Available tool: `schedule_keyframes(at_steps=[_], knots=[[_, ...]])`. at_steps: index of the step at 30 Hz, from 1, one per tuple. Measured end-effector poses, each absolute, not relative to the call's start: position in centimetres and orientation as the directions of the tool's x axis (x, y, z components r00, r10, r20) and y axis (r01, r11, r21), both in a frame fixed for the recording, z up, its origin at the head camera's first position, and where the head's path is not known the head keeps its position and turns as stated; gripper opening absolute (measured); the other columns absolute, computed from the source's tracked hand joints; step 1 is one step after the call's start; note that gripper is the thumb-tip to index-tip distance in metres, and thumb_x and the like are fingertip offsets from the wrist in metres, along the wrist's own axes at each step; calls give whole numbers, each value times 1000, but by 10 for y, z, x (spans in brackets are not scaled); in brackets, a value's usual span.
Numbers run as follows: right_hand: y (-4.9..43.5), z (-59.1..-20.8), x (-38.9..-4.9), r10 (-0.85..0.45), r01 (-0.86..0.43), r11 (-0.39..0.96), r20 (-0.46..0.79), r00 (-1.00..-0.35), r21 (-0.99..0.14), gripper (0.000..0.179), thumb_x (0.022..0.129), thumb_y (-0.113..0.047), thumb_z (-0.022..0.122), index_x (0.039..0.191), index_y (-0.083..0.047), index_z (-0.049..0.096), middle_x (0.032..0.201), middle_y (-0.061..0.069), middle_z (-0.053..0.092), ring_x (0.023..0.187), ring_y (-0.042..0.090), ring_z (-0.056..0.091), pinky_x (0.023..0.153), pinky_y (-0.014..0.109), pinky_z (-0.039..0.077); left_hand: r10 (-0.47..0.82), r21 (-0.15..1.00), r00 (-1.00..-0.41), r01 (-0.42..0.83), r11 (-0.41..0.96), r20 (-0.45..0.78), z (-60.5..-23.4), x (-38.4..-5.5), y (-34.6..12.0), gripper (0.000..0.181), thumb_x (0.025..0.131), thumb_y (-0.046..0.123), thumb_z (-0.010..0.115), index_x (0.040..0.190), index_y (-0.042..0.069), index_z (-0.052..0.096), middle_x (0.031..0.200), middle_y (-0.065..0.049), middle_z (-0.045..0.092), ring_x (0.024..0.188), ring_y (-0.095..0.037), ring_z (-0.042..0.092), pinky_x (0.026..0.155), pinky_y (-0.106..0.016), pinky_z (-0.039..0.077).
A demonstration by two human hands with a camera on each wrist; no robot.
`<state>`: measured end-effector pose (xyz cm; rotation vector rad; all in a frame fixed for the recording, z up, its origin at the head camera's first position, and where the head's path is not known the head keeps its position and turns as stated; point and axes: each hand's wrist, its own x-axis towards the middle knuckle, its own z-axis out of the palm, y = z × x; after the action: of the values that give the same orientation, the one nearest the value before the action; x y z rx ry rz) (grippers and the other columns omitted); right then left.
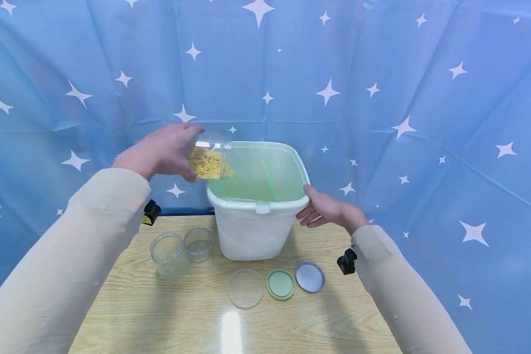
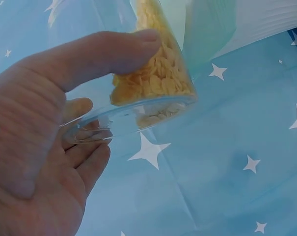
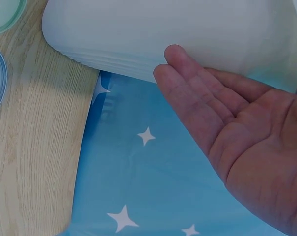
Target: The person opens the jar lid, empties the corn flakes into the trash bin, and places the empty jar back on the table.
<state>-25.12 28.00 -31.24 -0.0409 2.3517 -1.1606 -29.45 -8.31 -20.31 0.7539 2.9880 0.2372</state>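
My left hand (image 1: 165, 150) grips a clear jar (image 1: 214, 139) of yellow flakes (image 1: 205, 163), tipped on its side at the left rim of a white plastic bin (image 1: 252, 231). Some flakes are at the jar's mouth, over the bin. In the left wrist view, the thumb presses the jar wall beside the flakes (image 2: 163, 81), near the jar's base. My right hand (image 1: 329, 209) is at the bin's right side, its thumb at the rim and its fingers extended below, along the outer wall. The bin's inside looks pale green; its bottom cannot be made out.
Two clear containers, a taller jar (image 1: 170, 260) and a shorter one (image 1: 199, 246), stand on the wooden table (image 1: 194, 314) left of the bin. In front lie a clear disc (image 1: 245, 289), a green lid (image 1: 280, 284) and a silvery lid (image 1: 309, 277). A blue star-patterned curtain (image 1: 265, 64) hangs behind.
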Motion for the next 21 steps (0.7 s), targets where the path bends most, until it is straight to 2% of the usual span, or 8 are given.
schedule_keyframes(at_steps=[7, 17, 21], knots=[[281, -313, -251, -240, 194, 635, -430, -870, -747, 79, 102, -54, 4, 127, 4, 53, 122, 25, 62, 103, 28, 66, 94, 40, 55, 481, 110, -877, 477, 872, -13, -202, -293, -76, 111, 64, 22, 87, 154, 6, 22, 158, -18, 27, 143, -42, 28, 111, -63, 32], [281, -313, -251, -247, 195, 621, -425, -871, -760, 80, 102, -54, 5, 129, 5, 51, 125, 28, 60, 114, 40, 61, 100, 47, 51, 483, 69, -876, 480, 874, -18, -204, -293, -72, 110, 64, 20, 86, 154, 8, 22, 159, -16, 25, 144, -40, 26, 110, -63, 33], [281, -314, -251, -250, 196, 619, -427, -869, -761, 80, 102, -54, 4, 129, 5, 51, 125, 28, 59, 110, 36, 64, 102, 49, 49, 486, 53, -874, 485, 873, -13, -204, -293, -70, 109, 65, 19, 85, 153, 7, 23, 159, -16, 26, 144, -40, 26, 110, -63, 34]])
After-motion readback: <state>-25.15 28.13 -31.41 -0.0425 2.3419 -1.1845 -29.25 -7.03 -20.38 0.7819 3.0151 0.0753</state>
